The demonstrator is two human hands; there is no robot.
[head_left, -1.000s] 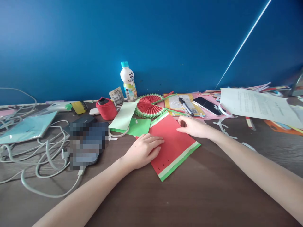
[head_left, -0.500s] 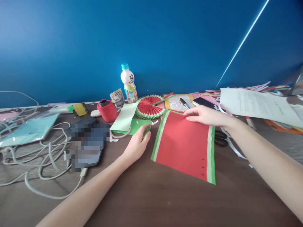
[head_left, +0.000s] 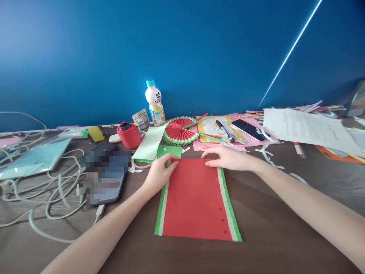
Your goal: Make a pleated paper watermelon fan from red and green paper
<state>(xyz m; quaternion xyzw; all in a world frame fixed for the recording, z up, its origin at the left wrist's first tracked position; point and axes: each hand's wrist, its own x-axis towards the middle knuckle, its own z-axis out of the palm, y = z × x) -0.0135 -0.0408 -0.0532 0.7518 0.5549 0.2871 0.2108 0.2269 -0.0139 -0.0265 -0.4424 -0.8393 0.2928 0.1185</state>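
A red paper sheet (head_left: pixel 195 199) with pale and bright green strips along its two sides lies on the table in front of me. Several small dark marks sit near its lower right. My left hand (head_left: pixel 161 171) pinches the sheet's far left corner between thumb and fingers. On the far edge, toward the right, my right hand (head_left: pixel 225 156) has its thumb and curled fingers closed on the paper. Beyond the hands lies a pleated red and green paper fan (head_left: pixel 181 130) with stick-like strips. A green paper piece (head_left: pixel 171 151) is just past my left hand.
At left are tangled white cables (head_left: pixel 61 190) and a phone (head_left: pixel 112 182). A bottle (head_left: pixel 155 102) and a red roll (head_left: pixel 129 135) stand near the blue wall. A black marker (head_left: pixel 225 131), another phone (head_left: pixel 251 129) and a printed sheet (head_left: pixel 308 129) lie at back right.
The red sheet has moved left and nearer to me, and now lies straighter. My right hand has come left with it. My left hand has gone from beside the sheet to its corner.
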